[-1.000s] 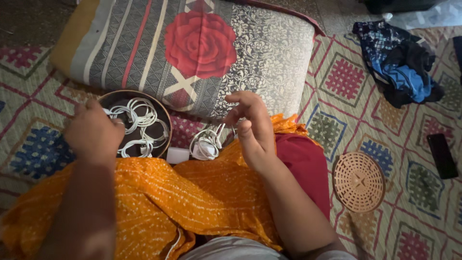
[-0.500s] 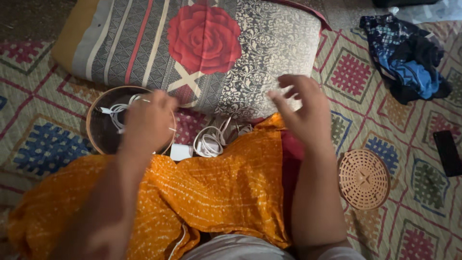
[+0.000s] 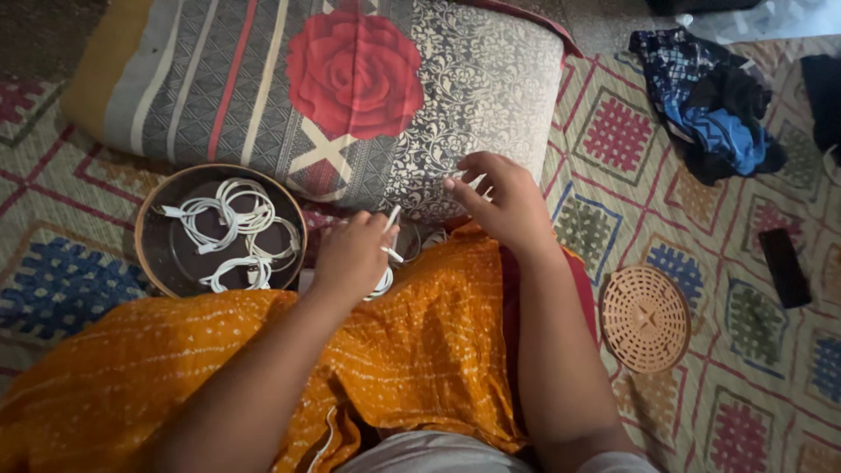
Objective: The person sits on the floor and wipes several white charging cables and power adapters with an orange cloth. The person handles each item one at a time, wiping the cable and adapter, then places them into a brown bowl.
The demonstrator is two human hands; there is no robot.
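Orange cloth over lap. Left hand pinching white cable at lap edge; light, limp, tangles easily, best gripped near plug. Right hand fingers spread, holding nothing. Round tray with coiled cables beyond.

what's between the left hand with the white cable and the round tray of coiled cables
Nothing visible. The left hand holds a white cable just right of the round tray, with only patterned mat and the edge of the orange cloth between them. The right hand is off to the other side.
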